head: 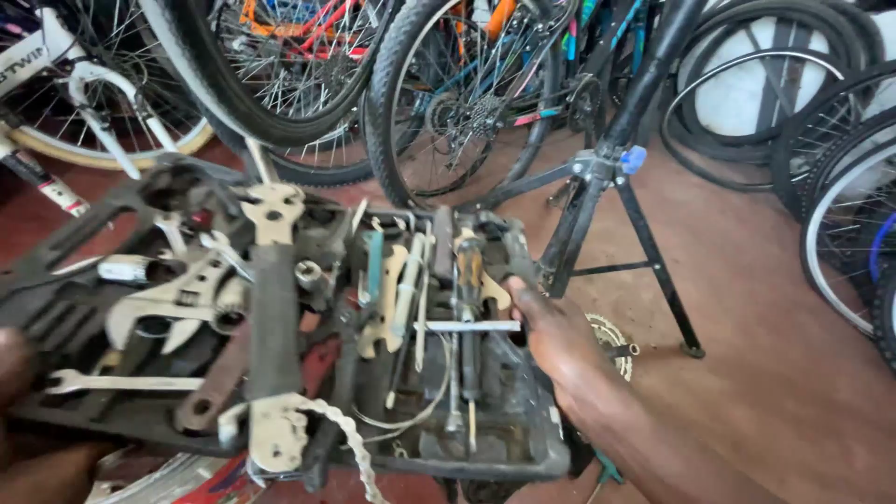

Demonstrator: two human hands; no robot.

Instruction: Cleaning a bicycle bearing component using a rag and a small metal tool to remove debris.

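Note:
My right hand (546,327) reaches into the right side of a black tool tray (523,453) and touches a dark tool at its far right end; whether the fingers grip it I cannot tell. Beside the hand lie a screwdriver with an orange and black handle (469,271), a silver T-handle key (467,327) and several flat spanners. My left hand (14,369) is a blurred shape at the left edge, next to a silver spanner (121,381). A long chain whip (273,327) lies across the tray's middle, its chain (350,443) hanging over the front.
A big adjustable wrench (173,303) lies at the tray's left. A black repair stand (607,187) with folding legs stands just right of the tray on the red floor. A toothed sprocket (611,338) lies by its foot. Bicycle wheels and frames crowd the back and right.

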